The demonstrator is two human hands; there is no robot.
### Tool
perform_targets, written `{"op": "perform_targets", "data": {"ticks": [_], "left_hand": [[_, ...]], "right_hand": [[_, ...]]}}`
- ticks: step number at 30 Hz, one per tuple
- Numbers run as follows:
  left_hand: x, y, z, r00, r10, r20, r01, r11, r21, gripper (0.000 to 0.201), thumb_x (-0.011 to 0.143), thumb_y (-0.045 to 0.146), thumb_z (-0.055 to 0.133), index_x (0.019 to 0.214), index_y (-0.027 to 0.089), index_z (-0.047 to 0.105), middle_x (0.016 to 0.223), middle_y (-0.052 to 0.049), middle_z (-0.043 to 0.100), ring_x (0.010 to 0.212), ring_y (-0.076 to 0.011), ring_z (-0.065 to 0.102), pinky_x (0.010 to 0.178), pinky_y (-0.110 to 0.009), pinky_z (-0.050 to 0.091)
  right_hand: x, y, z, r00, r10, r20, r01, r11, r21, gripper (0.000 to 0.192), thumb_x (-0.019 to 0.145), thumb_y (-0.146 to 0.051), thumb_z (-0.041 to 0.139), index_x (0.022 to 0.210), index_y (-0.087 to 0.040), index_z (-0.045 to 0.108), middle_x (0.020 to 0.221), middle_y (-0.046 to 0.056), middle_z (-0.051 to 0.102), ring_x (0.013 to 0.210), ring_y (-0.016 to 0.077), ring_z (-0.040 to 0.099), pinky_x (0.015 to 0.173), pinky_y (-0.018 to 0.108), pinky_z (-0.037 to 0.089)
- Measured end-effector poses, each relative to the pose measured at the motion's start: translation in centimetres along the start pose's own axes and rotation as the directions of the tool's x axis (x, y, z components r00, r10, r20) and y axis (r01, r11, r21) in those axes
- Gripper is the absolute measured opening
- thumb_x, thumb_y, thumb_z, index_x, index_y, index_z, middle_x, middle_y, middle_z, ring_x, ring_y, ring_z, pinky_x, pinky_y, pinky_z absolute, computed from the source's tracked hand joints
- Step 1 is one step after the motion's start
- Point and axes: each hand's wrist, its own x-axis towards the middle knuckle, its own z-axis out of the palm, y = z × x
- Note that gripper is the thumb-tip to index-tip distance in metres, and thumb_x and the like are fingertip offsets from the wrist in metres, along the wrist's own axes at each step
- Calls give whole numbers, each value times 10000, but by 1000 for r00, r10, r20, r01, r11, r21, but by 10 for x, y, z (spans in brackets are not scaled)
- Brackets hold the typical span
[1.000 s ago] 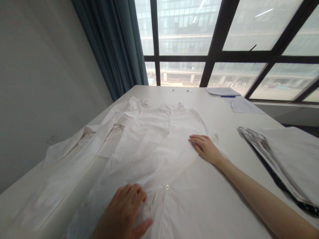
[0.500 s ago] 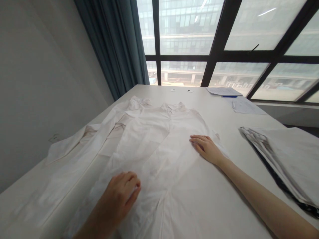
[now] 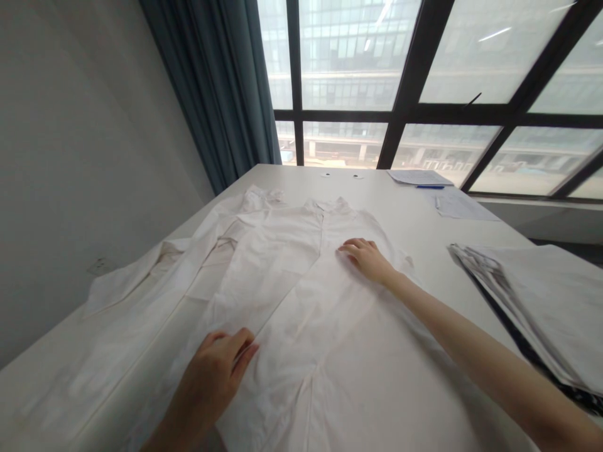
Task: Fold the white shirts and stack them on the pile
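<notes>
fingers of the left hand (image 3: 214, 370) pinch a fold near the shirt's (image 3: 301, 301) hem; right hand (image 3: 365, 257) lies flat, open, below the collar. shirt on table (image 3: 414, 220); likely light, soft, best held by its edges.

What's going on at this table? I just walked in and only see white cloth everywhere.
A person has a white shirt spread flat on a white table. The left hand grips the front panel's edge near the hem; the right hand lies flat by the chest. Folded clothes sit to the right, papers by the window.
</notes>
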Motion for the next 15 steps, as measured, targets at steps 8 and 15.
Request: {"op": "perform_targets", "data": {"ticks": [8, 15], "left_hand": [[-2, -8, -6, 967, -254, -11, 241, 929, -281, 334, 843, 537, 567, 804, 224, 677, 723, 0, 688, 582, -137, 641, 565, -206, 514], [3, -8, -10, 958, -285, -22, 266, 916, -300, 364, 830, 547, 554, 808, 223, 719, 770, -28, 719, 595, -150, 653, 553, -216, 523]], "right_hand": [[54, 10, 12, 997, 31, 73, -20, 989, -145, 263, 962, -173, 386, 1073, -177, 625, 1174, 138, 647, 1218, 277, 464, 987, 439, 302], [61, 18, 6, 995, -8, 97, 29, 976, -214, 254, 955, -179, 401, 1075, -206, 622, 1127, 108, 650, 1148, 262, 491, 1012, 451, 256]]}}
